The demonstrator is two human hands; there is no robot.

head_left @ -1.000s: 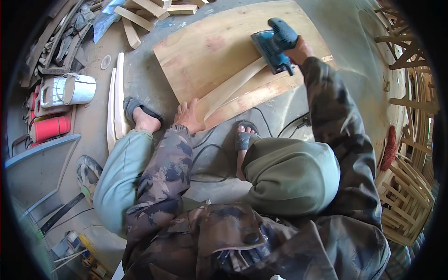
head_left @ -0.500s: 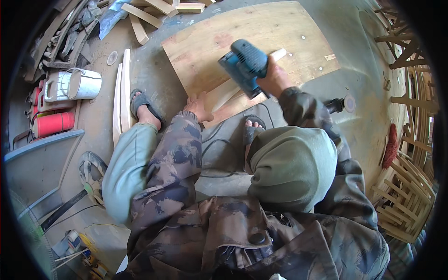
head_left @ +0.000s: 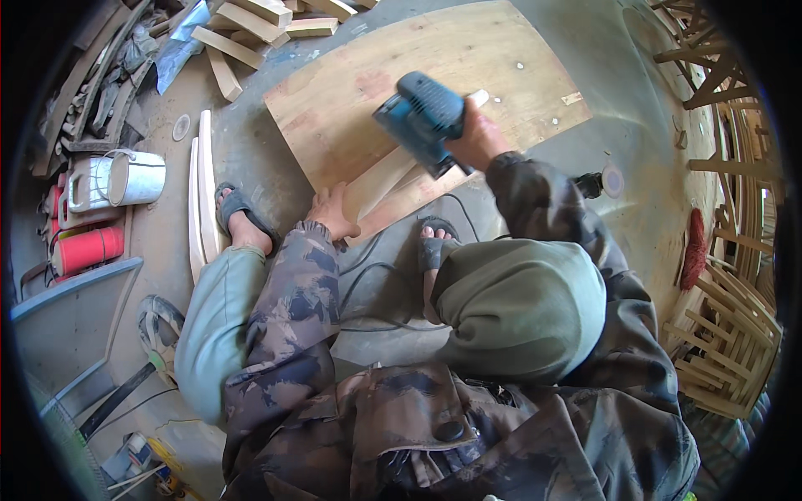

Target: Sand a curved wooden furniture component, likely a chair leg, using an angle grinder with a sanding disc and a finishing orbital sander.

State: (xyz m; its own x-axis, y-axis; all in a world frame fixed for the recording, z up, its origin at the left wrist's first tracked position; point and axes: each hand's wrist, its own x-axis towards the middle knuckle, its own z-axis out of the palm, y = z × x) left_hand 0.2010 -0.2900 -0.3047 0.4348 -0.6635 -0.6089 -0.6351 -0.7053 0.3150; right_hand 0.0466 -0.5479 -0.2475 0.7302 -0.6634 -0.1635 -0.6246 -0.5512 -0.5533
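My right hand (head_left: 480, 140) is closed round the rear of a teal power sander (head_left: 426, 113), which sits tilted over a long pale wooden slat (head_left: 372, 188). The sander covers the slat's middle; the far tip shows past it, beside my fingers. My left hand (head_left: 334, 215) grips the slat's near left end, pressing it against a plywood board (head_left: 334, 100). The board lies between and beyond my feet, and the slat runs slantwise along its near edge. The sander's underside is hidden, so I cannot tell whether it touches the wood.
A black cable (head_left: 376, 267) loops on the floor between my feet. Two curved slats (head_left: 205, 184) lie by my left foot. Left are a white bucket (head_left: 138, 179) and a red canister (head_left: 88, 250); wood offcuts (head_left: 251, 25) lie beyond. Wooden frames (head_left: 727, 351) stand at right.
The whole view has shifted, so the board and my hands appear farther left. Both hands keep their holds on the sander and the slat.
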